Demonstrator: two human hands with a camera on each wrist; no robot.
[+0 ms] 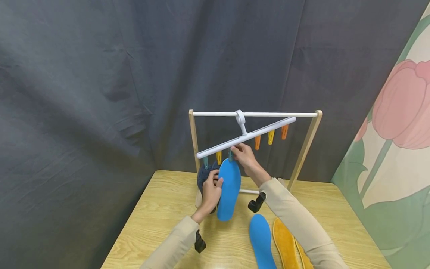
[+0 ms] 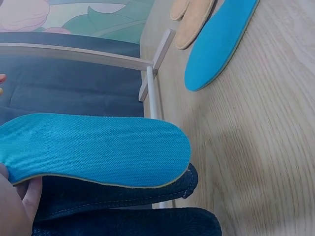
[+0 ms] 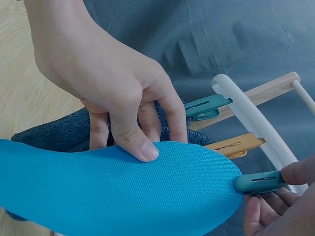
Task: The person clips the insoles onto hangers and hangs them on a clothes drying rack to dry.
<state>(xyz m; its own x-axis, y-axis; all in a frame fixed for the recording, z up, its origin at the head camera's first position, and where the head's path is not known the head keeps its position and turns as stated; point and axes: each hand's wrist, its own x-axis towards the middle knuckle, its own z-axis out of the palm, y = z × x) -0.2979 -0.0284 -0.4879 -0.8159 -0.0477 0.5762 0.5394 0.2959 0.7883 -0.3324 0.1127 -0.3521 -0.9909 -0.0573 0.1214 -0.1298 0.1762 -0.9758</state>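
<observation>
A blue insole (image 1: 230, 192) hangs upright under the tilted white hanger (image 1: 218, 148). My left hand (image 1: 211, 191) pinches its left edge, thumb on the front face and fingers behind. At the insole's top end, my right hand (image 1: 246, 158) pinches a green clip (image 3: 261, 183) between thumb and fingers. The clip's tip overlaps the insole's rim in the right wrist view. Behind the left hand hang dark blue insoles (image 2: 123, 196), at another green clip (image 3: 209, 105) and a yellow clip (image 3: 236, 146).
A wooden stand (image 1: 304, 151) with a white top bar (image 1: 282, 114) carries the hanger. An orange clip (image 1: 257, 142), a yellow clip (image 1: 271, 137) and another orange clip (image 1: 284, 132) hang on its right half. A second blue insole (image 1: 261, 239) and tan insoles (image 1: 285, 243) lie on the wooden table (image 1: 151, 216).
</observation>
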